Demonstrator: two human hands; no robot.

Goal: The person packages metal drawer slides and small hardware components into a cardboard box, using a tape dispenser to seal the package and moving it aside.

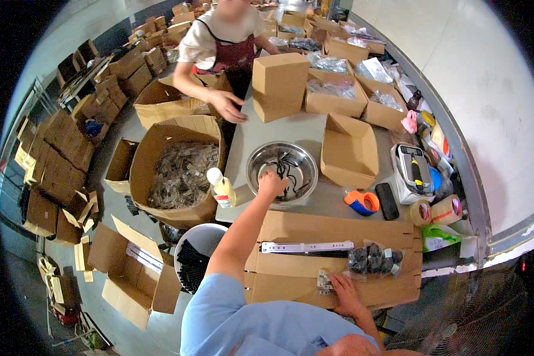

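My left hand (272, 183) reaches into a shiny metal bowl (255, 161), its fingers closed among thin black curved strips (288, 168). What they pinch is partly hidden. My right hand (347, 295) lies with fingers stretched out on a flat cardboard sheet (291, 285), its fingertips beside a small clear bag of metal parts (324, 282). A silvery slotted metal rail (307, 247) lies across the sheet above that hand. Clear bags of black parts (371, 259) sit at the rail's right end.
A bottle (221, 188) stands left of the bowl. An open carton (350, 155), an orange-blue tape roll (362, 202), a black case (387, 202) and a scale (414, 169) are to the right. Across the table a co-worker (219, 53) reaches near a tall box (279, 86).
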